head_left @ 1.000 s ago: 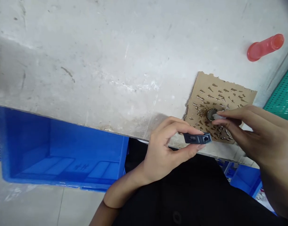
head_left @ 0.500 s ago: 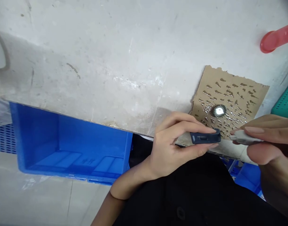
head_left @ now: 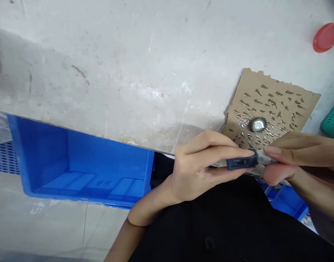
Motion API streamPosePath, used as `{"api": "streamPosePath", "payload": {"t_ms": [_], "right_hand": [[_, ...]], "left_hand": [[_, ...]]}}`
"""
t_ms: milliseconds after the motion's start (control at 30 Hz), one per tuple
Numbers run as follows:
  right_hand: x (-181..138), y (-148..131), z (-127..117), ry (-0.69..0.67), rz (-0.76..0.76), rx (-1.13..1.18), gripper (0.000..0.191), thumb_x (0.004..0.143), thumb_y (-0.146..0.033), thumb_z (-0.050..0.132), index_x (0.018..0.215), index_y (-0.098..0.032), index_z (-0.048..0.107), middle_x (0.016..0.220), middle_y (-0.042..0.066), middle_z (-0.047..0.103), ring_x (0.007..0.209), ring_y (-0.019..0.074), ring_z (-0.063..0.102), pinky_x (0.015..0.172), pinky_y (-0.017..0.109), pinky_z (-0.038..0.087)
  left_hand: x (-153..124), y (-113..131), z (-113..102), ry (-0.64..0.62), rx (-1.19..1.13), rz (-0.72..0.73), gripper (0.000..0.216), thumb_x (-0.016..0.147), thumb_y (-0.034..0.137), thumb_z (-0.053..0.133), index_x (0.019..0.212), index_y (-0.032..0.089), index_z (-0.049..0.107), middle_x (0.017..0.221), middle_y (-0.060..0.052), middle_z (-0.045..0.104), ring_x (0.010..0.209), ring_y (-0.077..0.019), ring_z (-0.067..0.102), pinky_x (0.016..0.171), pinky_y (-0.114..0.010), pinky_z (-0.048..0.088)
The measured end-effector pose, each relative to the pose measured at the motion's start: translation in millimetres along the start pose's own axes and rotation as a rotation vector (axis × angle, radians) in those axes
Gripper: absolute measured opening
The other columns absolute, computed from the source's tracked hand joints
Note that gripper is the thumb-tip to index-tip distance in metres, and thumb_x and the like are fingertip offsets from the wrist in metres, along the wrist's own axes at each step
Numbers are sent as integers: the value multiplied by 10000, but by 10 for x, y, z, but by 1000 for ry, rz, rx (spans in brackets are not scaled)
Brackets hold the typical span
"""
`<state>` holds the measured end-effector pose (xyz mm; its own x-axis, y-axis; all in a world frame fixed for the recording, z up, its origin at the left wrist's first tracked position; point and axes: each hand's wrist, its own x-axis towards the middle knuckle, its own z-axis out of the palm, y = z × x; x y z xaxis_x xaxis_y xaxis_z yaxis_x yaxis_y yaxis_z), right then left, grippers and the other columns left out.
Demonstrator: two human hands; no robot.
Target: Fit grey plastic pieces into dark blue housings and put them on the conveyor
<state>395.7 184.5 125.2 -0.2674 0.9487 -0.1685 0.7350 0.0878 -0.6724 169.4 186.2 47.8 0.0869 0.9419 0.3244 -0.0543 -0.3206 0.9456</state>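
My left hand (head_left: 202,165) pinches a small dark blue plastic housing (head_left: 241,162) between thumb and fingers, just past the table's near edge. My right hand (head_left: 294,160) grips a small pale grey part (head_left: 264,157) whose tip meets the right end of the housing. Behind the hands lies a torn brown cardboard piece (head_left: 276,105) covered in shiny glue drops, with a round metal cap (head_left: 258,124) standing on it.
The grey worktable (head_left: 145,62) fills the upper view. A blue plastic crate (head_left: 82,163) stands on the floor below its edge at left. A red plastic cylinder (head_left: 327,36) lies at the far right, and a green mesh basket (head_left: 333,122) shows at the right border.
My right hand lifted the grey part off the metal cap on the cardboard, brought it down and left, and its tip now touches the blue housing in my left hand.
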Motion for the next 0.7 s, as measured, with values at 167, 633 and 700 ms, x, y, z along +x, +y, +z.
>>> {"api": "streamPosePath", "payload": {"t_ms": [167, 633, 700], "right_hand": [[106, -202, 175, 113, -34, 39, 56, 929, -283, 760, 909, -333, 746, 864, -92, 781, 858, 129, 761, 719, 263, 623], [-21, -41, 184, 213, 9, 115, 46, 902, -334, 782, 940, -325, 757, 811, -94, 773, 627, 90, 725, 596, 124, 608], [31, -1, -28, 288, 78, 84, 90, 887, -360, 797, 958, -312, 768, 853, -63, 789, 640, 95, 734, 596, 108, 597]], "left_hand": [[-8, -27, -20, -2, 84, -15, 232, 842, 194, 858, 1053, 204, 762, 971, 5, 744, 872, -128, 750, 759, -231, 661], [2, 84, 39, -135, 31, -134, 465, 767, 281, 927, 1198, 231, 760, 1045, -41, 713, 915, -158, 727, 808, -272, 654], [-74, 96, -23, -109, 96, -89, 636, 720, 363, 958, 1293, 234, 716, 1169, -77, 700, 1031, -207, 714, 890, -323, 653]]}}
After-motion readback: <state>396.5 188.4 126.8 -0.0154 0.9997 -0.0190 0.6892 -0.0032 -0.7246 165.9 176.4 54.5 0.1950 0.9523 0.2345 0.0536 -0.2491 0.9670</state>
